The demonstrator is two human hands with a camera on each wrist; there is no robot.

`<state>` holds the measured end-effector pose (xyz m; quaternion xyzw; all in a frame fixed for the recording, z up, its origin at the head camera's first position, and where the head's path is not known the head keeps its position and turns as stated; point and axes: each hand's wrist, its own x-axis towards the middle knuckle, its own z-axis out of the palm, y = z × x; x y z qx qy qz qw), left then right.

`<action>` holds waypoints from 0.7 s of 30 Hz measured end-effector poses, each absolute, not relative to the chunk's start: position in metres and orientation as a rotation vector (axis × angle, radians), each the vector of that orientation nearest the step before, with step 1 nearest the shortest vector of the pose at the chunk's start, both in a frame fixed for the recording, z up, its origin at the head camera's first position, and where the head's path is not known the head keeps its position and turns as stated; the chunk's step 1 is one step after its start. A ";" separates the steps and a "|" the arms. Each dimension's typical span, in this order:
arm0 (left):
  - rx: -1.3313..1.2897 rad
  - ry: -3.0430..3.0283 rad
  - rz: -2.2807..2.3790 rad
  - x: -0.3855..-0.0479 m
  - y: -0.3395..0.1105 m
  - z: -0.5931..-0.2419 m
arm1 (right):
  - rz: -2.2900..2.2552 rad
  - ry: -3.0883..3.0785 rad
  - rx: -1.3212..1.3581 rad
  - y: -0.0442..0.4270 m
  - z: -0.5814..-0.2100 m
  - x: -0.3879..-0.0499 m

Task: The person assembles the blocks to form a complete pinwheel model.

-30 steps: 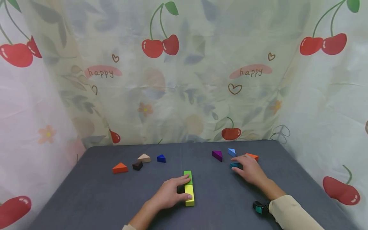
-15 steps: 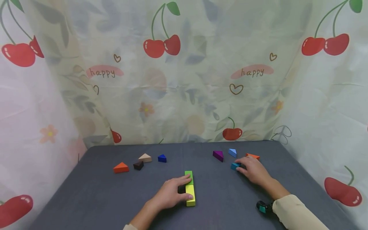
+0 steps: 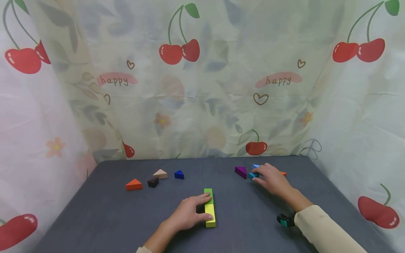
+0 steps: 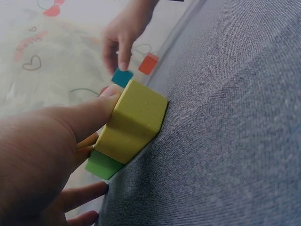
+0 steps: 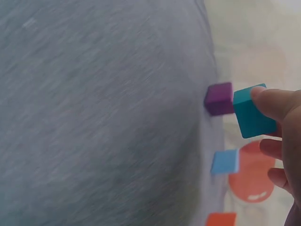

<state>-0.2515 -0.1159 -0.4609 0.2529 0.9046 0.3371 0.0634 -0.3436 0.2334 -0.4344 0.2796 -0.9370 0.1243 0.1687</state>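
My left hand lies beside two blocks standing end to end, a yellow block nearer and a green block farther. Its thumb touches the yellow block and its fairly straight fingers reach the green one. My right hand pinches a teal block between thumb and fingers, raised a little off the table. Near it are a purple triangular block, a partly covered light blue block and an orange block, mostly hidden behind the hand.
On the left of the dark grey table lie an orange triangular block, a beige one, a dark brown one and a blue one. A cherry-printed curtain stands behind the table and along both sides.
My right hand has taken hold of the teal block and moved it left and up, toward the purple and light blue blocks. The left hand stays put on the yellow and green blocks.
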 end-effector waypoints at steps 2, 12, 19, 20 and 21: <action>0.769 2.735 1.018 -0.252 -0.116 -0.461 | 0.342 -2.627 0.826 0.227 -0.429 -0.346; 0.750 2.734 1.015 -0.252 -0.116 -0.462 | 0.383 -2.528 0.914 0.202 -0.414 -0.352; 0.763 2.735 1.018 -0.252 -0.116 -0.461 | 0.474 -2.514 0.901 0.187 -0.414 -0.354; 0.763 2.735 1.019 -0.252 -0.116 -0.461 | 0.483 -2.516 0.893 0.185 -0.415 -0.354; 0.761 2.732 1.022 -0.252 -0.116 -0.460 | 0.498 -2.512 0.892 0.182 -0.415 -0.354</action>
